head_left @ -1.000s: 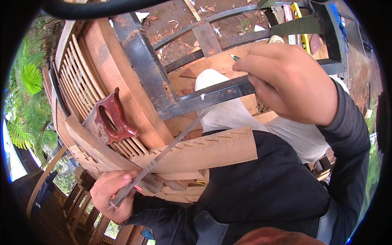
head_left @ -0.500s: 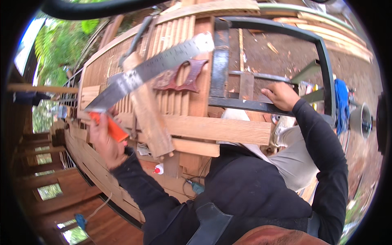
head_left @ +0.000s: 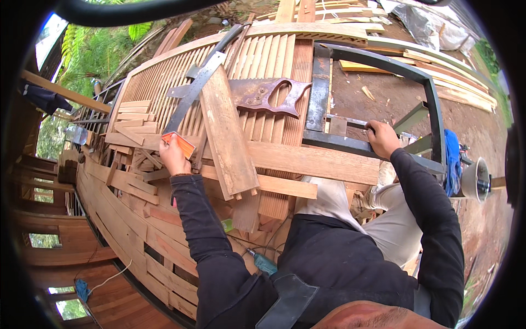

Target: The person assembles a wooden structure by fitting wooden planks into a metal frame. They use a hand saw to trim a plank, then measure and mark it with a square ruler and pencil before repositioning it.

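My left hand (head_left: 174, 156) is closed round the orange handle of a try square (head_left: 189, 101). Its steel blade points up and away, over the slatted wooden panel (head_left: 263, 57) and beside the top end of a short wooden board (head_left: 227, 137). Whether the blade touches anything, I cannot tell. A handsaw (head_left: 274, 96) with a worn reddish-brown handle lies on the slats, its blade passing behind the board. My right hand (head_left: 383, 140) has its fingers curled over the near bar of a black metal frame (head_left: 345, 143).
A long plank (head_left: 318, 162) lies crosswise in front of me. Short wood offcuts (head_left: 134, 118) are piled at the left. Below sits a teal power tool (head_left: 264, 264) with a cord. A bucket (head_left: 475, 178) and blue cloth (head_left: 452, 162) are at the right; timber strips (head_left: 455, 77) lie beyond.
The try square has swung to a steeper angle, its blade tip moving left, while my left hand shifted right. My right hand stays on the frame. The whole view has shifted slightly.
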`<state>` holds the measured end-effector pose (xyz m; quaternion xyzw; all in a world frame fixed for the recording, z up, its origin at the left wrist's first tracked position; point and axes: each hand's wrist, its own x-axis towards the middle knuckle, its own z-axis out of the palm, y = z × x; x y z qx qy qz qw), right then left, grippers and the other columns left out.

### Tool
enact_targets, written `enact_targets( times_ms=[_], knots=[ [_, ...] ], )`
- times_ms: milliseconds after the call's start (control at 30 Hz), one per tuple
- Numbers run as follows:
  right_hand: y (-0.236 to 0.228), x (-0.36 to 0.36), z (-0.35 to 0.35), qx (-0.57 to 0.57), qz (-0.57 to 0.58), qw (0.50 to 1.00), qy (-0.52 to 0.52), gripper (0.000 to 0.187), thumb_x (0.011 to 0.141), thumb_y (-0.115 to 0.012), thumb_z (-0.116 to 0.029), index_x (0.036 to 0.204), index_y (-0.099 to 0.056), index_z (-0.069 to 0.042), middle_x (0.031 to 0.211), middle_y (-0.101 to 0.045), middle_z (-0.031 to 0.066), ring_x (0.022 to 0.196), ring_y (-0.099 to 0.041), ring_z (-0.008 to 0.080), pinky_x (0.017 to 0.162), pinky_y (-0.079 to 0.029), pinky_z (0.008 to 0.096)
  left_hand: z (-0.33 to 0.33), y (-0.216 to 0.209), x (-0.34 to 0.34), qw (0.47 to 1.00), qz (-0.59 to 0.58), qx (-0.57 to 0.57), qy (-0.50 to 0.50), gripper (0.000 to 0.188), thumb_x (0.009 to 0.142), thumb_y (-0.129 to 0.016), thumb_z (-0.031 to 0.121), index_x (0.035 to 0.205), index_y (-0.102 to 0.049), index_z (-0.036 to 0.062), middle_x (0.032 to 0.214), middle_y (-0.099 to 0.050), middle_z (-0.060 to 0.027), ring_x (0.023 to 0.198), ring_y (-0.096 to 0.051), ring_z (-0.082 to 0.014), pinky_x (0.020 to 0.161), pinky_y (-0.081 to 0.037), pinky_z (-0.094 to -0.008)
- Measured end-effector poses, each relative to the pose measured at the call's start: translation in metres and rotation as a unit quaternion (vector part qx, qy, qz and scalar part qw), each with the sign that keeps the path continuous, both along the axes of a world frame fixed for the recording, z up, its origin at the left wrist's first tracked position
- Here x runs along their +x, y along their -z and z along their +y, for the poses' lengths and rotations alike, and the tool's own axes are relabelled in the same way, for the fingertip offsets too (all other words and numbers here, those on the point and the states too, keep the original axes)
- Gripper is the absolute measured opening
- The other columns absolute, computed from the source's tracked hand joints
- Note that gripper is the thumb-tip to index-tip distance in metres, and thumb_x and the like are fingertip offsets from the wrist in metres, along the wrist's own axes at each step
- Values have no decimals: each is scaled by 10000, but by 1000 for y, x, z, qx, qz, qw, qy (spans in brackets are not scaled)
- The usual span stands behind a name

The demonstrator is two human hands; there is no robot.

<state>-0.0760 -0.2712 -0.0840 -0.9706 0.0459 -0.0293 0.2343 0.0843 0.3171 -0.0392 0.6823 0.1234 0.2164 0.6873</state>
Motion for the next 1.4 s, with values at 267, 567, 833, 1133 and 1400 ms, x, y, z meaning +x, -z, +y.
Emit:
enact_targets(
  times_ms=[267,567,833,1133,1400],
  knots=[
    [-4,0,7,-14,-24,999,19,252,910,-547,-164,1044,-691,-7,992,-712,244,979,-667,432,893,-511,508,41,26,33,949,29,305,-74,555,926,-699,257,1367,-557,-50,1323,-640,-241,1215,-623,-365,1066,-445,-434],
    [-11,-2,17,-16,-14,999,25,267,919,-549,-175,1025,-711,8,973,-713,255,956,-675,437,886,-517,497,21,21,15,913,34,387,-122,519,915,-671,345,1303,-649,1,1313,-643,-214,1208,-610,-370,1048,-460,-441],
    [12,0,-6,12,-12,999,42,286,910,-549,-137,1099,-727,-17,934,-719,260,931,-716,398,882,-539,476,1,17,13,897,21,423,-125,489,888,-730,365,1247,-671,38,1208,-655,-202,1198,-577,-387,1055,-428,-466],
    [-29,19,13,365,-73,926,55,261,989,-520,13,1231,-612,50,1022,-730,98,852,-693,136,755,-564,297,6,26,17,898,17,417,-135,402,858,-706,322,1173,-695,73,1217,-647,-157,1187,-577,-359,1037,-428,-470],
    [-168,-69,97,490,-281,824,-46,217,1032,-572,-102,1201,-607,30,1039,-724,110,823,-686,146,757,-559,288,2,18,7,890,26,439,-122,410,895,-680,350,1176,-682,51,1216,-639,-174,1195,-568,-364,1047,-413,-469]
  ],
)
